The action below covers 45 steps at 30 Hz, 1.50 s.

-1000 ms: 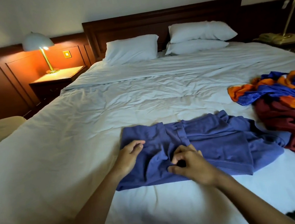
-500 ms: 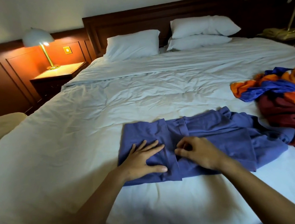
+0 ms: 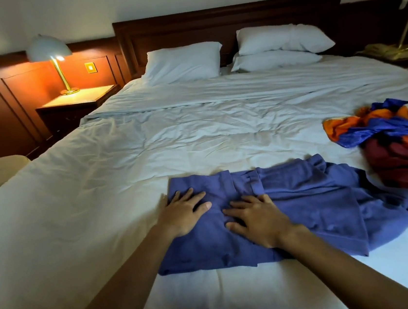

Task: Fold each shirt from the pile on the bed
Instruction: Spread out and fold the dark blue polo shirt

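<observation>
- the left grip (image 3: pixel 184 213), a bare hand, lay released and flat, fingers straight and spread, pressing on the 9 o'clock end of the blue shirt (image 3: pixel 304 198); it grasped nothing.
- the right grip (image 3: pixel 258 220), just beside it toward 3 o'clock, was likewise released, palm down with straight fingers pointing to about 10 o'clock, resting on the shirt's middle.
- the blue shirt lay on the near part of the bed (image 3: pixel 196 142), its long axis running from 9 to 3 o'clock. the part under the grips looked flat and doubled over, while the 3 o'clock end was rumpled and loose.
- the step in hand looked like smoothing a fold. the loose remainder lay at 3 o'clock from both grips, so the right grip was the nearer one to take it, with the left pinning the flat end.
- at 2 o'clock the pile waited unfolded: a maroon garment (image 3: pixel 403 169) that the shirt's far end appeared to touch, and an orange-and-blue garment (image 3: pixel 372 127) lying on it. most of the task seemed left.
- pillows (image 3: pixel 182 62) sat at 12 o'clock and a lit lamp (image 3: pixel 48 48) at 10 o'clock.
</observation>
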### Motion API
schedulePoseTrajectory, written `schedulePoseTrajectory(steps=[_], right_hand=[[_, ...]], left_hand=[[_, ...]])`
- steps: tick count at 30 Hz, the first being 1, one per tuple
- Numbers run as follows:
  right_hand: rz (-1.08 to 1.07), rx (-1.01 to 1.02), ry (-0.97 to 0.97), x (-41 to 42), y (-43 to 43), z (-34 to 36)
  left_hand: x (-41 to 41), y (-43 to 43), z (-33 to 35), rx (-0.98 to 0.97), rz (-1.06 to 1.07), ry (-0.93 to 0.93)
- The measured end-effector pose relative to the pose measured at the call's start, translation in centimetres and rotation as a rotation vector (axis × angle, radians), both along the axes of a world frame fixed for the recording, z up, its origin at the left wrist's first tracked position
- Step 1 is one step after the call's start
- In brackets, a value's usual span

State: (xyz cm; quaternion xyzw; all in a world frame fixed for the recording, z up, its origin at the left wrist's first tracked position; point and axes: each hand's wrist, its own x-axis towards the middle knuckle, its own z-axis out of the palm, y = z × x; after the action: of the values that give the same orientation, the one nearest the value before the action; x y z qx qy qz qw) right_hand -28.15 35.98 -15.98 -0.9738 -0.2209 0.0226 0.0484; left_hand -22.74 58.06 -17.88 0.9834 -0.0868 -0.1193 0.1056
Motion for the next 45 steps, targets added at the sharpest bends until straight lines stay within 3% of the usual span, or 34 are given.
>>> schedulePoseTrajectory(steps=[4, 7, 13, 18, 24, 26, 29, 32, 35, 40, 43, 45], right_hand=[[-0.093, -0.161, -0.126, 2.5, -0.2, 2.2], [-0.186, -0.028, -0.127, 5.6, 0.6, 2.3], [-0.47, 0.167, 0.03, 12.5, 1.8, -1.0], [-0.476, 0.185, -0.067, 14.8, 1.5, -2.1], [-0.561, 0.133, -0.12, 15.2, -0.2, -2.5], [-0.523, 0.216, -0.165, 14.7, 0.1, -1.9], [-0.286, 0.342, -0.248, 12.4, 2.3, -1.0], [-0.072, 0.16, -0.1, 8.8, 3.4, -2.3], [-0.132, -0.023, 0.085, 7.8, 1.4, -4.0], [-0.143, -0.115, 0.164, 7.5, -1.1, -1.7], [-0.151, 0.018, 0.105, 5.9, -4.6, -0.5], [-0.262, 0.094, -0.091, 4.6, -8.3, -0.1]], left_hand=[[3.3, 2.2, -0.4, 0.137, 0.067, 0.026], [5.3, 2.7, -1.1, 0.138, 0.048, -0.035], [8.1, 1.5, -2.4, -0.075, 0.109, -0.205], [10.7, 2.8, -3.0, -0.156, 0.212, -0.333], [11.2, 3.3, -3.4, 0.008, 0.198, -0.364], [11.0, 2.8, -3.4, -0.097, 0.19, -0.482], [9.9, 1.7, -2.9, -0.273, 0.094, -0.63], [7.1, 1.0, -2.6, -0.35, -0.018, -0.415], [4.8, 2.3, -3.6, -0.072, -0.076, -0.145], [4.0, 2.9, -1.9, 0.123, 0.014, -0.033], [3.4, 1.4, -1.2, 0.145, 0.042, -0.035], [2.4, 0.4, -1.5, 0.098, 0.053, -0.069]])
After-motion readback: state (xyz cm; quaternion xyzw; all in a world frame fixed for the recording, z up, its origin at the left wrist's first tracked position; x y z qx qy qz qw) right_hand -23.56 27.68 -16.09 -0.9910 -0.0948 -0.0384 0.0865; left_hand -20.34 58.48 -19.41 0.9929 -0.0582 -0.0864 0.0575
